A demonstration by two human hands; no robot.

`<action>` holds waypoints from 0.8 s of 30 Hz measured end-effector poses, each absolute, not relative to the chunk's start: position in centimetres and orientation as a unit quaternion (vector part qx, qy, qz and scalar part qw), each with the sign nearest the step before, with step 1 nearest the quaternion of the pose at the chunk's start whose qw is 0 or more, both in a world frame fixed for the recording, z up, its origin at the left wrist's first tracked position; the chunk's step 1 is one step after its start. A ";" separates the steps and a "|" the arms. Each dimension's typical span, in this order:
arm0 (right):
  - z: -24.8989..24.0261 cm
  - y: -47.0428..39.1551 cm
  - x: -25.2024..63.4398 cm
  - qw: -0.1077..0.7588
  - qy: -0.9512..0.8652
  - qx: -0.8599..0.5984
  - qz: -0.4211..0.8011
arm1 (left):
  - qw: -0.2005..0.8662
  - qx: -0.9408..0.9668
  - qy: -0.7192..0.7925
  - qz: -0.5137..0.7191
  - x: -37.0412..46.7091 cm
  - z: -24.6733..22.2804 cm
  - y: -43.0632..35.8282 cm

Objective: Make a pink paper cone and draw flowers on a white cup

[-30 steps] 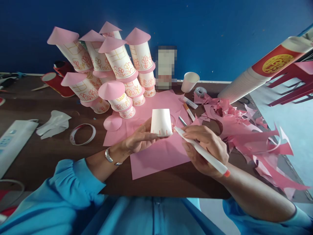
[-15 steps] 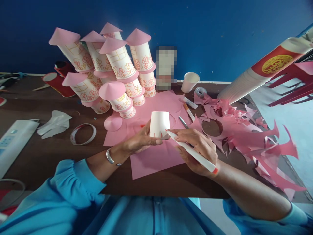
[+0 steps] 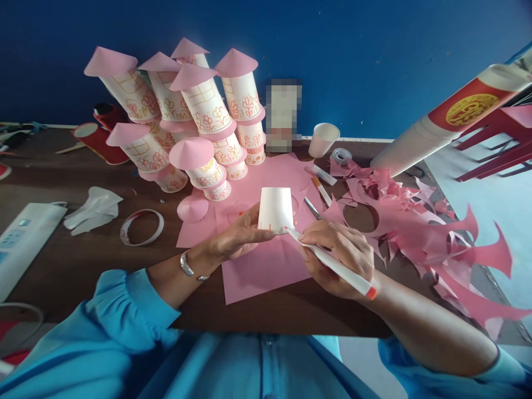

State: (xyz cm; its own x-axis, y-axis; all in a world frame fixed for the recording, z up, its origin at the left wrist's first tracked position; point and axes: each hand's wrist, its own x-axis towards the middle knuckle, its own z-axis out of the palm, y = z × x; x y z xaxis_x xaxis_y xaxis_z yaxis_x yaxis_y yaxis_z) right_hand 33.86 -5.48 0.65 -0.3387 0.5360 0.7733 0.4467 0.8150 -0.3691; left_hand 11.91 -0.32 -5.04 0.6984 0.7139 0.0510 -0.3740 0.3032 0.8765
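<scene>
My left hand (image 3: 241,233) is closed around an upside-down white paper cup (image 3: 276,208), its thumb along the rim. Short orange-red strokes show near the cup's lower edge. My right hand (image 3: 338,257) grips a white marker pen (image 3: 338,267) with a red-orange end, its tip at the cup's lower edge. Pink paper sheets (image 3: 266,277) lie under both hands. To the left of the cup, a pink paper cone (image 3: 193,210) rests on the sheets.
Paper-cup towers (image 3: 208,108) with pink cone roofs stand at the back left. A tape roll (image 3: 142,228) and a power strip (image 3: 27,238) lie left. Pink scraps (image 3: 415,221) spread right, below a long stack of cups (image 3: 415,141). A single cup (image 3: 323,139) stands behind.
The cup has shifted slightly right and turned in my left hand, so the strokes sit further left. My right hand and the marker have moved slightly right and down.
</scene>
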 end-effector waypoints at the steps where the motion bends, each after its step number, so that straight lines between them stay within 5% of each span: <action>1: 0.6 -5.5 33.9 0.488 -0.817 -0.303 0.046 | 0.788 0.478 0.176 0.346 11.9 -5.0 -0.3; 24: 1.0 -5.7 34.0 0.482 -0.817 -0.314 0.047 | 0.787 0.478 0.179 0.345 11.8 -4.9 -0.4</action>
State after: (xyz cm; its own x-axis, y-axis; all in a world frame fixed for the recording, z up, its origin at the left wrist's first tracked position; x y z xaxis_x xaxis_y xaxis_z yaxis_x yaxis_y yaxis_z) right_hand 34.03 -5.66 1.04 -0.3379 0.5582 0.7578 0.4682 0.7981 -0.3791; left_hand 11.79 -0.37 -4.86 0.6970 0.7154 0.0480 -0.3725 0.3042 0.8767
